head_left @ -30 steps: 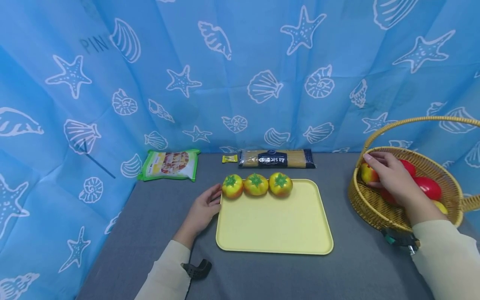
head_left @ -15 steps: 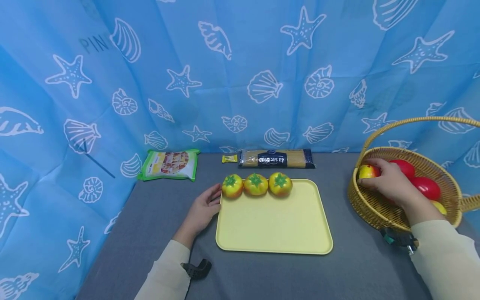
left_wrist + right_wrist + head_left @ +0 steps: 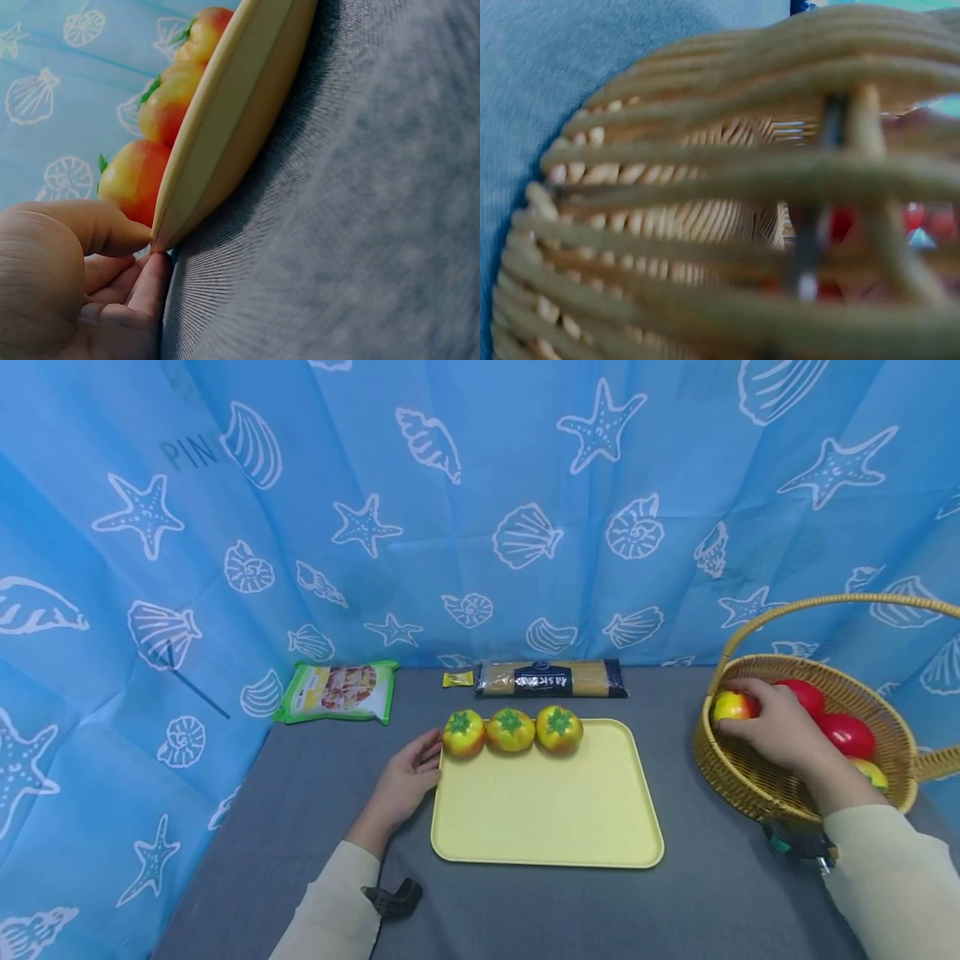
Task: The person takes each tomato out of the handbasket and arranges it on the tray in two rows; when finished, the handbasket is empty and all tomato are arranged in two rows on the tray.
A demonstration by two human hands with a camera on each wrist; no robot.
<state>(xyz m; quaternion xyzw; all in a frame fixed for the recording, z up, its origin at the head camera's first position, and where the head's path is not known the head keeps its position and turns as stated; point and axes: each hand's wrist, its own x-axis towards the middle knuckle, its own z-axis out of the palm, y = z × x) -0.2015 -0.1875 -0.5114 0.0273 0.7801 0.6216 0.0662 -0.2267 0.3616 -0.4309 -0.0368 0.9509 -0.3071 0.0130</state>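
Observation:
My right hand (image 3: 783, 722) is inside the wicker basket (image 3: 738, 797), its fingers and thumb around a rounded red-and-yellow fruit (image 3: 729, 706) near the left wall. The exact kind of fruit I cannot tell. In the right wrist view the basket's woven wall (image 3: 667, 262) hides the hand. On the left, my left hand (image 3: 405, 777) pinches the pale yellow tray (image 3: 547, 810) at its left rim, thumb above and fingertips below, as the left wrist view shows. Three yellow-orange persimmons (image 3: 512, 731) with green leafy tops sit in a row along the tray's far edge.
Red fruits (image 3: 847, 735) and a yellow fruit (image 3: 870, 772) lie deeper in the basket, under its arched handle (image 3: 832, 599). Behind the tray are a pasta pack (image 3: 551, 678), a small yellow packet (image 3: 457, 679) and a green-edged food bag (image 3: 337, 691). A blue curtain (image 3: 480, 527) closes the back.
My right fingers have dropped from over the fruit to around it, and the fruit has turned, showing more of its red and yellow side. The left hand and tray stay put.

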